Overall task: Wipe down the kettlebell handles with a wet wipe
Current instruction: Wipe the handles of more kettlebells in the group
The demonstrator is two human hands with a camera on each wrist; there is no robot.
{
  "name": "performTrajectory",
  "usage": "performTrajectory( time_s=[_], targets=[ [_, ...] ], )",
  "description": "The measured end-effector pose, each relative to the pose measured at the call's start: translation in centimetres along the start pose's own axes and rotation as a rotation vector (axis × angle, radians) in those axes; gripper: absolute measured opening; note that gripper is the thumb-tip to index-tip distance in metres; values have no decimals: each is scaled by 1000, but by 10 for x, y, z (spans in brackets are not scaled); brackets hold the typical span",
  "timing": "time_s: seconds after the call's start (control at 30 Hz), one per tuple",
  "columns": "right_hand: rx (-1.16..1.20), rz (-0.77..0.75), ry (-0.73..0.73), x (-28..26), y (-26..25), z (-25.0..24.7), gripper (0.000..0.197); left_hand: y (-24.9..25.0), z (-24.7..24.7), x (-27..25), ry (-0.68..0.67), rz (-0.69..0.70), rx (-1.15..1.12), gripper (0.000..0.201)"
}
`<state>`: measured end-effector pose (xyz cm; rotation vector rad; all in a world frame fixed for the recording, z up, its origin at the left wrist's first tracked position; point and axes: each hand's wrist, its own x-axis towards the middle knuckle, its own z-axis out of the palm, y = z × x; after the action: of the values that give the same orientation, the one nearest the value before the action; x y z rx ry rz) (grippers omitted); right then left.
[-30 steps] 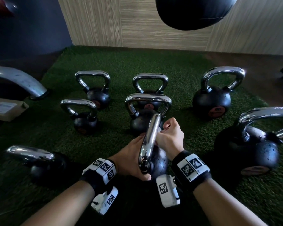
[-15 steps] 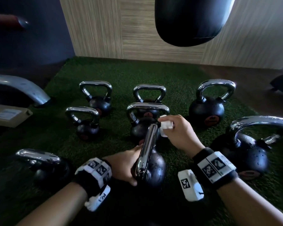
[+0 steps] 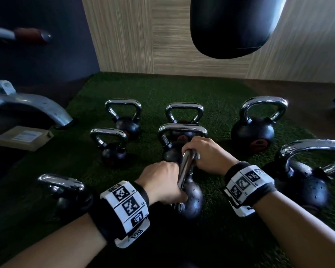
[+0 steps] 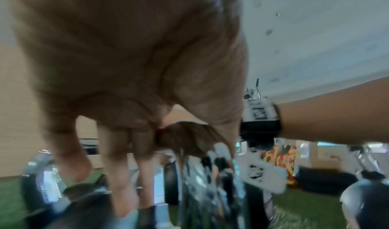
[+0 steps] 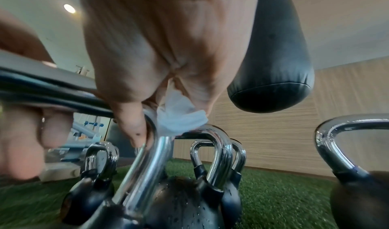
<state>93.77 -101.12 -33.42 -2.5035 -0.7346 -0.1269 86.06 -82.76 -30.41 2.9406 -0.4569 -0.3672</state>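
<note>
Now wiping a kettlebell handle (image 3: 185, 167) on the green turf (image 3: 155, 93).
Right hand (image 3: 207, 151) clenching a wipe (image 5: 181, 116) around its far end; left hand (image 3: 162, 180) gripping the near end, steadying the kettlebell (image 3: 191, 200).

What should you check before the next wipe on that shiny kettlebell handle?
1. Wet wipe in the right hand: ok, fingers curl round it.
2. Wipe touching the chrome handle: ok, pressed at the far bend.
3. Left hand steadying the kettlebell: ok, it grips the near end of the handle.
4. Kettlebell resting flat on the turf: cannot tell, its base is hidden.
5. Whole handle clean: cannot tell.
</note>
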Motion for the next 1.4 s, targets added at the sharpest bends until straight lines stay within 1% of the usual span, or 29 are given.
performTrajectory(
  time_s=[0.07,0.1,0.2,0.23,0.27,0.33,0.4,0.47,0.53,0.6,0.67,0.77,0.83,0.87,0.93,0.97,1.0,1.03,1.1,1.13,1.2,1.23,1.3,1.4],
  targets=[
    [-19,37,30,-8,4,-2,24,-9,-8,4,-29,69,73,46],
    [-36,57,44,-13,7,-4,20,-16,-13,8,-60,124,71,46],
    [-65,90,85,-37,11,-11,15,-41,-36,24,-214,288,-19,43],
    [-64,104,87,-47,8,-13,16,-48,-43,30,-237,316,-7,47],
    [-64,112,88,-57,3,-13,23,-53,-49,35,-240,325,33,48],
    [-64,113,95,-72,-2,-10,34,-60,-54,43,-202,318,83,41],
    [-38,132,107,-82,-5,-6,31,-66,-52,44,-143,283,48,37],
    [-25,151,133,-86,-5,-1,26,-72,-43,39,-69,278,5,37],
    [-33,153,139,-87,-6,2,24,-79,-31,30,-1,267,-54,31],
    [-40,156,150,-84,-7,3,24,-84,-21,24,59,255,-84,33],
    [-53,169,154,-79,-7,0,24,-87,-16,21,99,246,-120,36],
    [-105,190,127,-72,-10,-3,25,-89,-14,14,128,238,-200,34],
    [-152,242,81,-72,-16,-6,28,-88,-13,8,144,237,-240,43],
    [-175,276,43,-74,-19,-8,33,-87,-12,5,146,229,-247,50],
    [-203,350,-20,-77,-26,-15,52,-86,-10,-1,146,219,-236,64],
    [-200,393,-23,-79,-31,-19,61,-85,-9,-6,146,231,-234,69],
    [-190,441,3,-81,-37,-24,66,-85,-8,-11,157,255,-245,72],
    [-174,495,43,-83,-44,-28,67,-85,-7,-17,187,285,-273,72],
    [-83,619,116,-88,-64,-36,62,-86,-5,-26,256,349,-363,70],
    [6,678,152,-90,-75,-40,59,-87,-3,-30,269,378,-412,68],
    [196,760,194,-95,-100,-49,55,-91,0,-35,258,427,-517,60],
    [241,779,195,-98,-114,-54,54,-95,1,-38,249,447,-581,55],
    [240,806,181,-102,-137,-62,53,-103,4,-46,224,453,-737,47],
    [161,821,156,-106,-168,-69,43,-109,14,-65,231,386,-926,39]
  ],
)
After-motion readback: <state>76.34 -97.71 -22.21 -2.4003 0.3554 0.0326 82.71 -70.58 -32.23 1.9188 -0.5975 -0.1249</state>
